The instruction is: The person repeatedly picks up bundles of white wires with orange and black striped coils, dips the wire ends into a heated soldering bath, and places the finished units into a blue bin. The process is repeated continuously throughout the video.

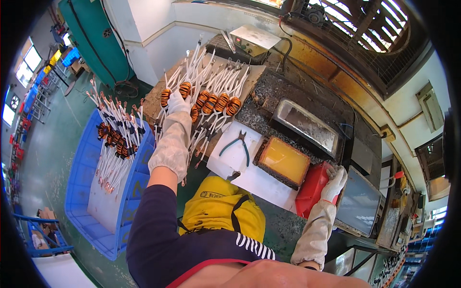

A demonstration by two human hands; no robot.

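Note:
My left hand [178,104], in a white glove, is closed round a ring-shaped copper-wire coil [185,89] with long white leads at the left end of the bench. Similar coils [210,103] lie in a row just to its right, their leads pointing away and toward me. At the right, my gloved right hand [334,183] is closed over the right side of a red plastic bin [311,190]; its fingertips are partly hidden. Left of that bin is a tray of yellowish liquid [283,161]. Pliers with green handles [238,144] lie on a white sheet [225,158].
A blue crate [86,225] on the floor at my left holds more coils [115,139]. Behind the yellow tray sits a metal-rimmed rectangular pot [307,127]. A control box [249,43] stands at the back. A grey-topped surface [359,201] adjoins on the right.

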